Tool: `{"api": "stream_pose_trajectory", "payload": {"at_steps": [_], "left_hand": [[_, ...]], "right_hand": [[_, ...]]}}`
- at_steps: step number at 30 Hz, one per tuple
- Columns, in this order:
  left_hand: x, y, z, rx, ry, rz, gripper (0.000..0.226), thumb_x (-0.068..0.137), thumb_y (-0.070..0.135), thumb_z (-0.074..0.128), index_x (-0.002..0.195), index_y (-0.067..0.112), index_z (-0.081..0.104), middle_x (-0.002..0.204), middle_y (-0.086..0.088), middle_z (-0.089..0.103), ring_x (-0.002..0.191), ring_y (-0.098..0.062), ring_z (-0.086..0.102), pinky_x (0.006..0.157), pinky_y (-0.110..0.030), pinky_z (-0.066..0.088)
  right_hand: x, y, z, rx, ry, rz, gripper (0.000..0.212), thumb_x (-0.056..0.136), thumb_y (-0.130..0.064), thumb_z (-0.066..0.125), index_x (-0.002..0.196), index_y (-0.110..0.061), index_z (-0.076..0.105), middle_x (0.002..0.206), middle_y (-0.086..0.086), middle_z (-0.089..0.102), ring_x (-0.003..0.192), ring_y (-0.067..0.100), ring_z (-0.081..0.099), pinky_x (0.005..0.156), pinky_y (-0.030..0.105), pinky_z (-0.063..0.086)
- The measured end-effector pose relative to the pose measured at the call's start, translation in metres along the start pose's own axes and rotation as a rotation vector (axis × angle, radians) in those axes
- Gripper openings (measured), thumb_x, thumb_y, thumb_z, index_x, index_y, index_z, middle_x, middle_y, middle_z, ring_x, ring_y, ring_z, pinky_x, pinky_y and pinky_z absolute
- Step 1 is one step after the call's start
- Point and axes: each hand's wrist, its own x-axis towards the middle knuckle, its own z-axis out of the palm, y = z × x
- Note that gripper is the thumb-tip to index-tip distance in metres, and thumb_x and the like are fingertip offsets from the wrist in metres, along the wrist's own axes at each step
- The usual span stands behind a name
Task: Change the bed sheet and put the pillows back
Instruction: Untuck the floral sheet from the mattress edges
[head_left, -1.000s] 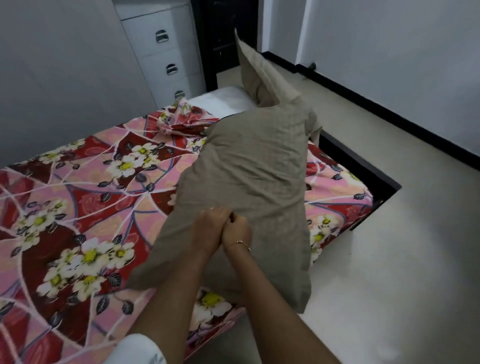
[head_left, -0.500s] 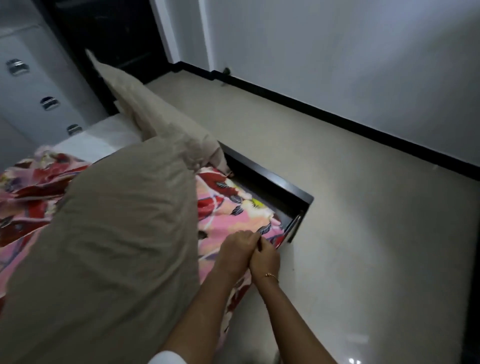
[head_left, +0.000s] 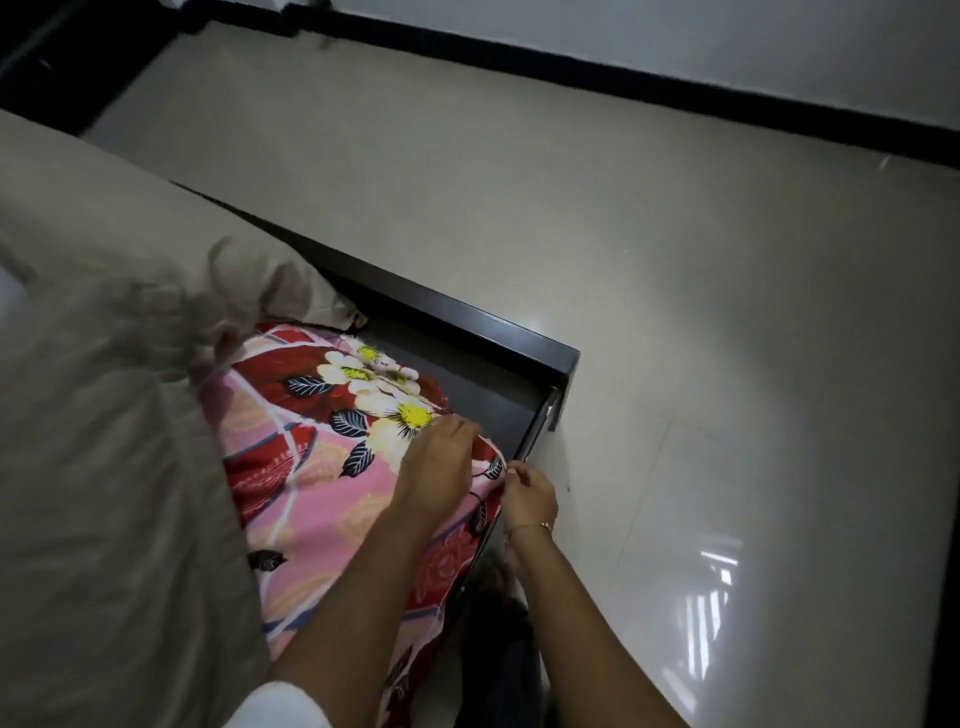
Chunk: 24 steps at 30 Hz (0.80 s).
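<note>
The pillow (head_left: 104, 415) is blurred and runs off the left edge, covering most of the sheet (head_left: 311, 467). The left hand (head_left: 441, 467) hides its own fingertips.

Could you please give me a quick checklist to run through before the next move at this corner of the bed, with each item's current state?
1. Left hand on the floral sheet at the corner: ok, it rests on top of the fabric.
2. Right hand gripping the sheet's edge: ok, fingers pinch it at the corner.
3. Sheet corner tucked inside the dark bed frame: cannot tell, the hands hide it.
4. Sheet lying smooth near the corner: ok, only slight creases.
5. Beige pillow off the working corner: ok, it lies to the left, but covers much of the sheet.
6. Floor beside the bed free of obstacles: ok.
</note>
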Motion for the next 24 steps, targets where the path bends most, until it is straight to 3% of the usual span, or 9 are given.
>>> {"api": "stream_pose_trajectory", "payload": {"at_steps": [3, 7, 9, 12, 15, 18, 22, 24], "left_hand": [[0.032, -0.008, 0.005, 0.077, -0.14, 0.072, 0.024, 0.092, 0.018, 0.049, 0.107, 0.01, 0.066, 0.103, -0.009, 0.068, 0.096, -0.027, 0.061, 0.084, -0.033, 0.042], [0.064, -0.006, 0.013, 0.301, -0.475, 0.079, 0.041, 0.096, 0.035, 0.037, 0.131, 0.017, 0.048, 0.131, -0.007, 0.056, 0.118, -0.025, 0.053, 0.095, -0.033, 0.038], [0.074, -0.007, 0.02, 0.38, -0.638, 0.049, 0.05, 0.097, 0.034, 0.034, 0.143, 0.015, 0.032, 0.146, -0.007, 0.04, 0.131, -0.025, 0.041, 0.105, -0.037, 0.03], [0.086, -0.01, 0.024, 0.424, -0.767, 0.072, 0.041, 0.095, 0.029, 0.035, 0.13, 0.016, 0.051, 0.14, -0.007, 0.048, 0.126, -0.026, 0.044, 0.103, -0.04, 0.032], [0.088, -0.009, 0.022, 0.272, -0.748, 0.012, 0.031, 0.092, 0.022, 0.043, 0.115, 0.024, 0.063, 0.129, 0.0, 0.058, 0.118, -0.022, 0.051, 0.1, -0.036, 0.039], [0.086, -0.01, 0.023, 0.145, -0.687, -0.053, 0.021, 0.091, 0.017, 0.046, 0.103, 0.023, 0.063, 0.119, 0.001, 0.062, 0.108, -0.021, 0.056, 0.092, -0.034, 0.044], [0.08, -0.014, 0.025, 0.006, -0.573, -0.074, 0.016, 0.094, 0.008, 0.044, 0.098, 0.018, 0.055, 0.111, -0.007, 0.065, 0.099, -0.026, 0.059, 0.082, -0.033, 0.046], [0.075, -0.015, 0.021, -0.089, -0.507, -0.036, 0.019, 0.094, 0.009, 0.047, 0.108, 0.018, 0.057, 0.117, -0.003, 0.064, 0.104, -0.023, 0.059, 0.085, -0.03, 0.045]], "right_hand": [[0.013, -0.002, -0.001, 0.042, -0.009, 0.085, 0.022, 0.093, -0.012, 0.048, 0.103, -0.01, 0.068, 0.097, 0.004, 0.061, 0.089, 0.019, 0.054, 0.072, 0.021, 0.041], [0.033, -0.002, 0.016, 0.162, -0.043, 0.237, 0.024, 0.091, -0.014, 0.052, 0.071, -0.009, 0.064, 0.071, 0.006, 0.061, 0.067, 0.018, 0.054, 0.049, 0.018, 0.039], [0.04, -0.004, 0.018, 0.187, -0.026, 0.324, 0.028, 0.087, -0.01, 0.056, 0.06, -0.012, 0.059, 0.061, 0.003, 0.056, 0.065, 0.019, 0.053, 0.05, 0.021, 0.039], [0.046, -0.005, 0.019, 0.186, -0.001, 0.342, 0.028, 0.084, -0.003, 0.057, 0.058, -0.013, 0.058, 0.059, 0.003, 0.054, 0.067, 0.02, 0.054, 0.059, 0.029, 0.042], [0.044, -0.002, 0.023, 0.191, 0.052, 0.329, 0.025, 0.085, -0.002, 0.049, 0.067, -0.012, 0.063, 0.073, 0.012, 0.064, 0.072, 0.022, 0.055, 0.066, 0.035, 0.045], [0.039, -0.003, 0.022, 0.22, 0.112, 0.297, 0.038, 0.09, -0.004, 0.042, 0.056, -0.017, 0.051, 0.064, 0.003, 0.055, 0.068, 0.021, 0.051, 0.062, 0.029, 0.039], [0.034, -0.011, 0.016, 0.257, 0.165, 0.22, 0.037, 0.097, -0.011, 0.037, 0.061, -0.015, 0.045, 0.065, 0.002, 0.049, 0.075, 0.023, 0.051, 0.069, 0.031, 0.039], [0.029, -0.013, 0.015, 0.357, 0.156, 0.196, 0.033, 0.097, -0.013, 0.037, 0.066, -0.014, 0.047, 0.069, 0.005, 0.051, 0.075, 0.023, 0.052, 0.069, 0.032, 0.041]]}}
